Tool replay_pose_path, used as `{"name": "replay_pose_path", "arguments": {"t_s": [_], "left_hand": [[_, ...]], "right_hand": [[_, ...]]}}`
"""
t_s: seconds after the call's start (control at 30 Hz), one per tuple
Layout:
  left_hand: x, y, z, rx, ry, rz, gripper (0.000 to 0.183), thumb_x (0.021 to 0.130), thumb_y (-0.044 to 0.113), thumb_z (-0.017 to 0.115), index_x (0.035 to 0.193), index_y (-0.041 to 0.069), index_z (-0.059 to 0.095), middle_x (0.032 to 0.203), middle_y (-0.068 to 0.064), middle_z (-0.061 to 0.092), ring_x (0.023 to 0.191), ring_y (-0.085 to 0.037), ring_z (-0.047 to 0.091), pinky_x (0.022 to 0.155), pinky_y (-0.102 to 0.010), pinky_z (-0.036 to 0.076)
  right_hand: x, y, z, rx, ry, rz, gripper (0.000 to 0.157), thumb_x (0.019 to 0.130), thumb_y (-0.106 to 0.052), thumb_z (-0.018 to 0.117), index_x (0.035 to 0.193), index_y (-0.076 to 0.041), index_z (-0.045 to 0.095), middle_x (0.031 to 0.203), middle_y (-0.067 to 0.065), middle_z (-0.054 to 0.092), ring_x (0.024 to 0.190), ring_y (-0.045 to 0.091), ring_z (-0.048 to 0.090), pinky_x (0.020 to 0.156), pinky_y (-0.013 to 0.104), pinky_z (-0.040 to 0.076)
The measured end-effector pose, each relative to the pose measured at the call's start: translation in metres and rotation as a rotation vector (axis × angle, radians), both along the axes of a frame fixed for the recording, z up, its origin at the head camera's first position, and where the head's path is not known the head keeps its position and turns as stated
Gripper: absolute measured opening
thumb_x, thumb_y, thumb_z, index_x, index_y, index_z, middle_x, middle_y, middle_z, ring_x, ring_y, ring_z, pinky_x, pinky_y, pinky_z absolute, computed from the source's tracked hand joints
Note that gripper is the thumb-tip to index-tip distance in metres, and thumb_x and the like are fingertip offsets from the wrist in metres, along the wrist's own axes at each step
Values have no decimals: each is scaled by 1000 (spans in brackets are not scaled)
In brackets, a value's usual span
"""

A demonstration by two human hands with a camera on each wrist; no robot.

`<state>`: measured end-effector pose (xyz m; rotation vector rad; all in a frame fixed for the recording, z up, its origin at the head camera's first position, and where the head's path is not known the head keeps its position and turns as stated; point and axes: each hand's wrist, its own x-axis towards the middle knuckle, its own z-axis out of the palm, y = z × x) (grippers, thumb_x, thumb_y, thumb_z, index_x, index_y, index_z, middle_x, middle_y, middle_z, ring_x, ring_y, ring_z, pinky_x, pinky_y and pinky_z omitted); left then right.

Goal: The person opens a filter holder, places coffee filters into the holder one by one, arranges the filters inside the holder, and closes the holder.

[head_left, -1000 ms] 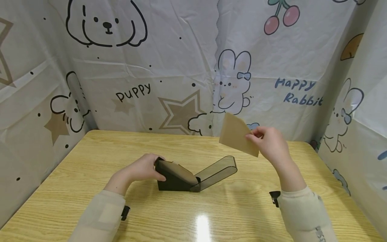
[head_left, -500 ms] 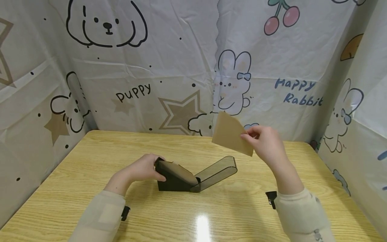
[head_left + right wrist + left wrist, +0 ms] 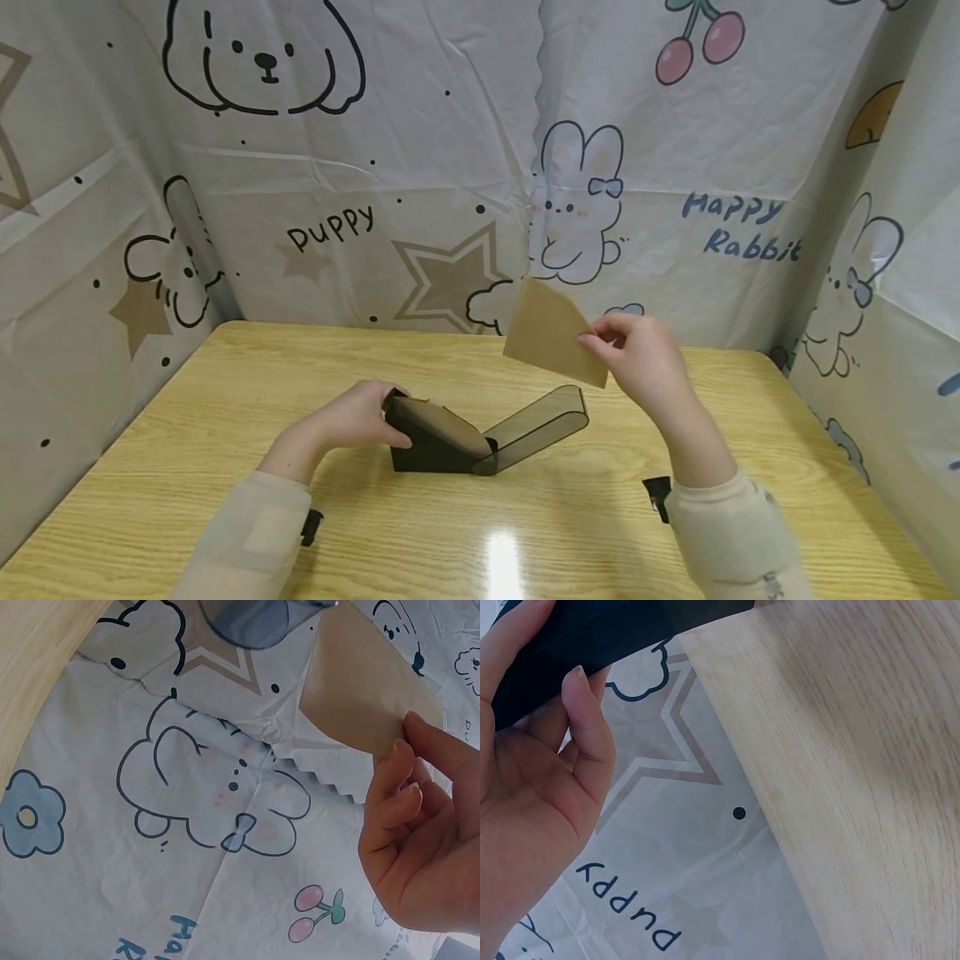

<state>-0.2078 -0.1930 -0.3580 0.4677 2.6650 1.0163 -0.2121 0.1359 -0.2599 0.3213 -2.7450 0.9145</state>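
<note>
Printed sheeting (image 3: 420,167) behind table (image 3: 360,533) | black box (image 3: 431,450) on it, smoky lid (image 3: 540,421) tilted open at its right | left hand (image 3: 363,417) grips box's left end, partly hidden behind it | right hand (image 3: 637,354) pinches brown paper (image 3: 551,329) above box's right side | box's brown contents (image 3: 446,419) hard to make out

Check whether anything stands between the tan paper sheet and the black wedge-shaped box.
Nothing visible does; in the head view, the smoky transparent lid stands open, below the tan sheet, right of the black box.
</note>
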Motion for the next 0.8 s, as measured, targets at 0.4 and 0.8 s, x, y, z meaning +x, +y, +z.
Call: {"name": "replay_pose_path", "arguments": {"t_s": [0.4, 0.8], "left_hand": [[0, -1, 0, 9, -7, -12, 44, 73, 15, 79, 112, 6, 62, 101, -2, 65, 84, -12, 57, 79, -34, 49], [1, -1, 1, 9, -3, -13, 43, 73, 16, 79, 112, 6, 63, 103, -3, 65, 89, -14, 58, 82, -37, 49]], "right_hand": [[4, -19, -5, -15, -37, 52, 15, 88, -22, 65, 91, -9, 72, 84, 6, 69, 72, 17, 55, 63, 27, 42], [6, -36, -12, -20, -23, 114, 14, 86, -21, 68, 86, -8, 72, 79, 3, 68, 67, 14, 52, 62, 25, 42]]}}
